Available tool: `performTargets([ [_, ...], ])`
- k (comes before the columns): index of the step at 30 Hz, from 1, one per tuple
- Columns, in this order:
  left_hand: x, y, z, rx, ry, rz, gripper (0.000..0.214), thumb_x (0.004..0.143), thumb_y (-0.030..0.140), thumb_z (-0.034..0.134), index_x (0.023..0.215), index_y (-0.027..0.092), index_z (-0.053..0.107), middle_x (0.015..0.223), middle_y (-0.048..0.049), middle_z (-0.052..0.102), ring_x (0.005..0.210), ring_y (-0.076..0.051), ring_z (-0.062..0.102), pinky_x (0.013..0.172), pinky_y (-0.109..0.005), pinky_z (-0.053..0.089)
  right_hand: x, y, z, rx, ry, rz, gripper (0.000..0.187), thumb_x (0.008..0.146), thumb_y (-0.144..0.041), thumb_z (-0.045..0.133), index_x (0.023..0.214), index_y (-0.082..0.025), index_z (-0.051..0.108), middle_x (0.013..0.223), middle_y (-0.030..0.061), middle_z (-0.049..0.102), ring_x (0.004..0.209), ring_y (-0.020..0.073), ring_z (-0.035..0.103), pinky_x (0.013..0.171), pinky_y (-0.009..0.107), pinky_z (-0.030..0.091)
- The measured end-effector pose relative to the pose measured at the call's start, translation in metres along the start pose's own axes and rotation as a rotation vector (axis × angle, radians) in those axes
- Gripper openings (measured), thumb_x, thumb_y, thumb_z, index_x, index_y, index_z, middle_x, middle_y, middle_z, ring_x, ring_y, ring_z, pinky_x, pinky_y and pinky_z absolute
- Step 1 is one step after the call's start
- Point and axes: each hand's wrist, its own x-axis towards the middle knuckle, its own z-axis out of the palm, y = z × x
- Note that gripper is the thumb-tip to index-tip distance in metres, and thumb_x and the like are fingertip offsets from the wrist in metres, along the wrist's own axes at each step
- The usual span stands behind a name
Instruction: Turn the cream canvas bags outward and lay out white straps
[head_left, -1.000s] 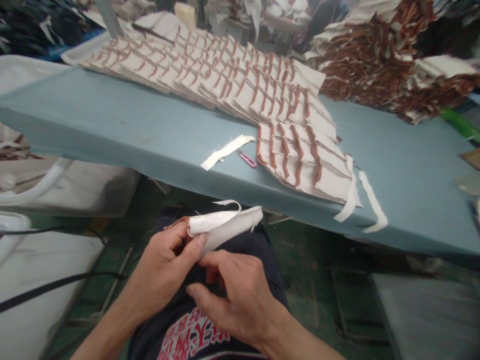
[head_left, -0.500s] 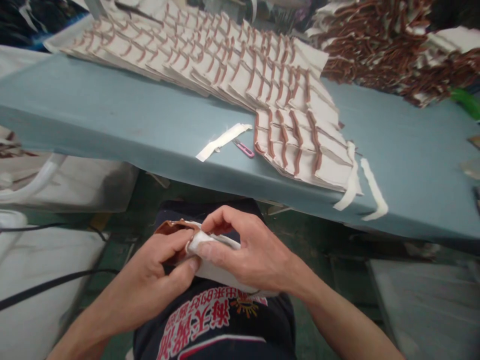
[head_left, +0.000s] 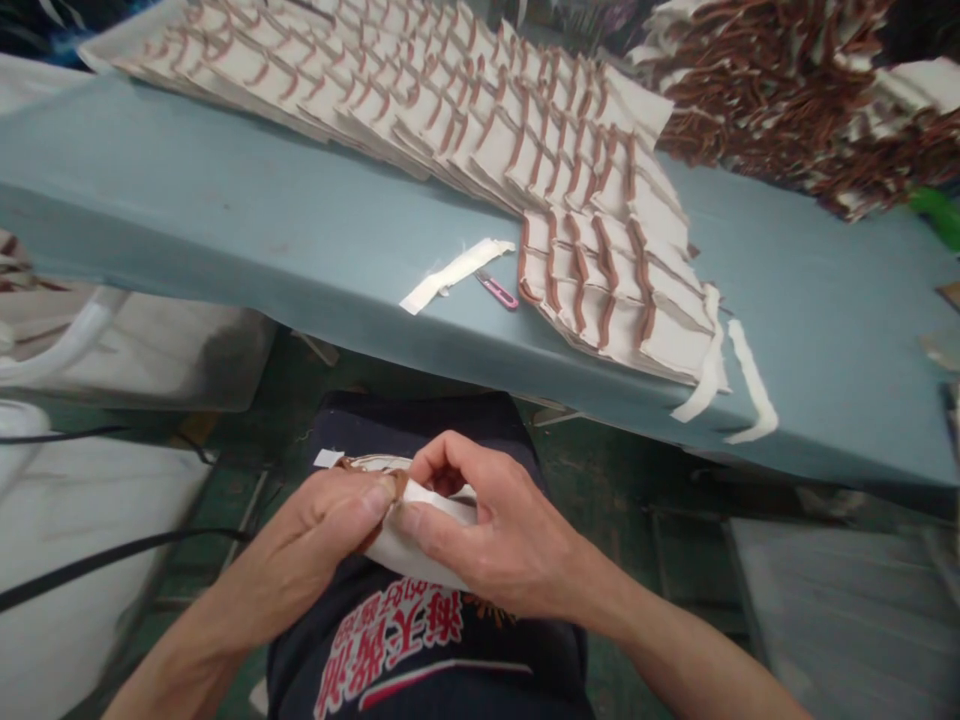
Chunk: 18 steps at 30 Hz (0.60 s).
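Note:
Over my lap, both hands pinch a white fabric piece with brown edging (head_left: pixel 420 553). My left hand (head_left: pixel 330 525) is closed on its brown edge, thumb pressed on top. Just beside it, my right hand (head_left: pixel 495 520) grips the white part between thumb and fingers, the fingertips of both hands nearly meeting. A small white tab (head_left: pixel 328 458) sticks out past the left hand. Much of the piece is hidden under the fingers.
Ahead is a blue-covered table (head_left: pixel 300 210) bearing overlapping white panels with brown strips (head_left: pixel 607 280). Pink thread snips (head_left: pixel 499 291) lie beside a cream strip (head_left: pixel 457 275). More strips (head_left: pixel 752 385) hang near the front edge. A brown and white heap (head_left: pixel 772 100) stands back right.
The left thumb has moved up onto the brown edge, and the fabric has turned slightly in my hands. A white tab now shows at its left end. The view has shifted a little.

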Motion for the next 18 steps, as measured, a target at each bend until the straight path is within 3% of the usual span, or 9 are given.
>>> performTargets([
  [3,0.001,0.013,0.0,0.012,-0.096,0.088,0.055,0.107,0.043,0.048,0.057,0.024,0.058,0.054,0.0008,0.055,0.049,-0.016,0.049,0.048,-0.028,0.044,-0.006,0.0,0.003,0.005,0.027,-0.053,0.015,0.094,-0.034,0.076,0.097,-0.023,0.067,0.089,-0.0021,0.073,0.076,0.0145,0.062,0.069,0.028,0.046],
  [6,-0.001,0.021,0.003,0.107,-0.052,0.214,0.05,0.103,0.029,0.048,0.054,0.023,0.039,0.049,0.0054,0.037,0.042,-0.011,0.037,0.043,-0.027,0.029,-0.013,0.002,0.001,0.042,-0.061,-0.09,0.017,0.094,-0.032,0.076,0.104,-0.024,0.067,0.089,-0.0034,0.072,0.071,0.0127,0.06,0.066,0.025,0.047],
  [8,-0.004,0.022,0.006,0.217,0.026,0.302,0.046,0.101,0.02,0.048,0.057,0.022,0.036,0.049,0.0072,0.034,0.04,-0.009,0.034,0.042,-0.027,0.023,-0.016,0.007,-0.003,0.029,-0.158,-0.077,0.026,0.092,-0.029,0.077,0.116,-0.025,0.068,0.09,-0.0047,0.072,0.068,0.0117,0.061,0.064,0.024,0.048],
  [10,-0.007,0.018,0.009,0.374,0.147,0.409,0.041,0.098,0.014,0.05,0.059,0.022,0.04,0.049,0.0083,0.038,0.04,-0.008,0.037,0.044,-0.028,0.023,-0.016,0.015,-0.007,-0.033,-0.156,-0.138,0.035,0.091,-0.028,0.079,0.124,-0.024,0.068,0.1,-0.0016,0.076,0.077,0.0142,0.068,0.071,0.026,0.055],
  [13,-0.012,0.011,0.013,0.57,0.273,0.52,0.038,0.099,0.011,0.051,0.063,0.024,0.049,0.051,0.0076,0.049,0.043,-0.009,0.048,0.048,-0.03,0.03,-0.009,0.024,-0.013,-0.073,-0.026,-0.375,0.027,0.1,-0.032,0.072,0.126,-0.022,0.068,0.121,0.0077,0.081,0.106,0.0218,0.077,0.097,0.037,0.063],
  [15,-0.015,0.007,0.016,0.61,0.247,0.542,0.038,0.104,0.012,0.051,0.068,0.024,0.056,0.055,0.0062,0.058,0.046,-0.011,0.056,0.051,-0.03,0.037,-0.001,0.022,-0.016,-0.023,-0.009,-0.511,0.025,0.108,-0.033,0.061,0.129,-0.021,0.068,0.132,0.0107,0.081,0.123,0.0232,0.078,0.111,0.04,0.061],
  [18,-0.02,0.002,0.018,0.577,0.188,0.595,0.033,0.109,0.017,0.053,0.078,0.026,0.062,0.061,0.0045,0.067,0.051,-0.014,0.064,0.057,-0.032,0.045,0.013,0.009,-0.017,0.001,-0.092,-0.649,0.033,0.113,-0.037,0.047,0.132,-0.021,0.069,0.136,0.0092,0.082,0.131,0.0206,0.076,0.119,0.037,0.059],
])
